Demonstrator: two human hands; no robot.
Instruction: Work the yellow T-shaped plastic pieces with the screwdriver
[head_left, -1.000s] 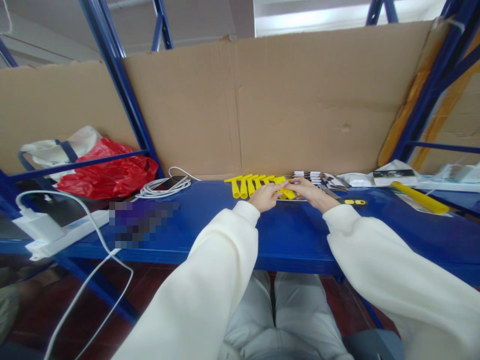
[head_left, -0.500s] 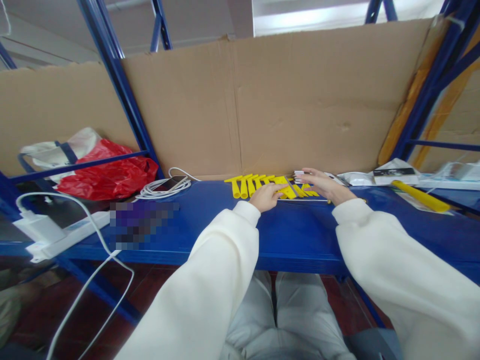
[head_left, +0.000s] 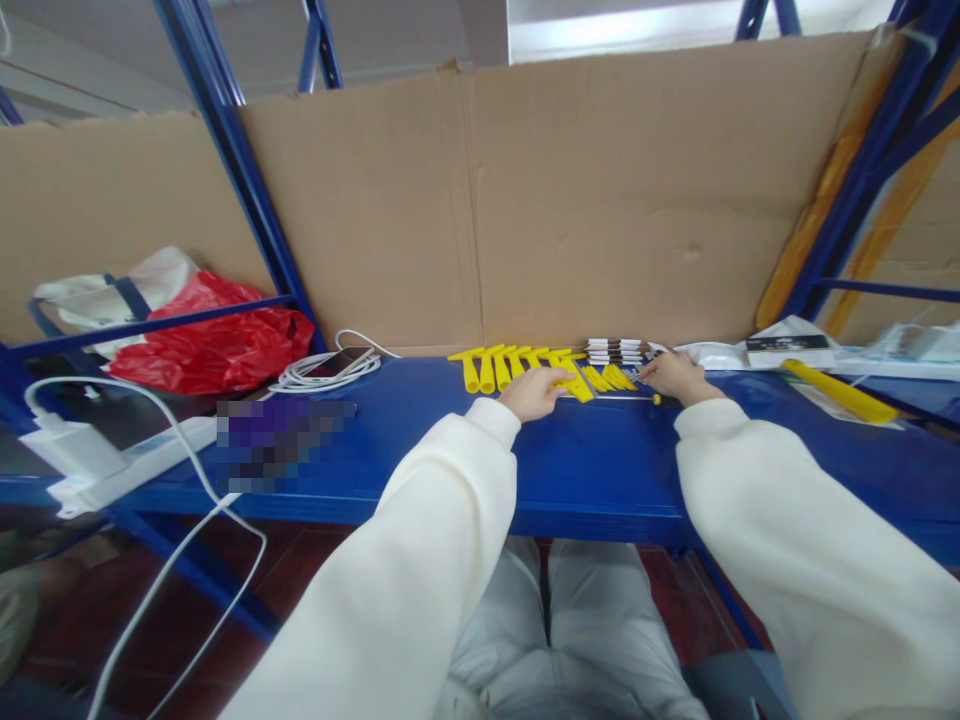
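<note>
A row of yellow T-shaped handles [head_left: 487,372] lies along the back of the blue shelf. At its right end my left hand [head_left: 534,393] is closed on a yellow squeegee [head_left: 578,388] with a grey edge strip. Several small yellow pieces [head_left: 616,378] lie just right of it, in front of stacked white-and-black packets [head_left: 613,351]. My right hand [head_left: 673,376] reaches down beside these, fingers pinched together among small items; what they hold is too small to tell. Close by its fingertips is the yellow end of a thin rod [head_left: 628,398].
A cardboard panel [head_left: 600,200] stands behind the blue shelf [head_left: 420,440]. To the left are a red plastic bag [head_left: 217,340], a coiled white cable [head_left: 322,374] and a power strip [head_left: 112,485]. A yellow tube [head_left: 840,390] and a small box [head_left: 789,348] lie right.
My right hand has moved right and down from over the packets, uncovering them, and its spread fingers have come together. My left hand stays nearly in place.
</note>
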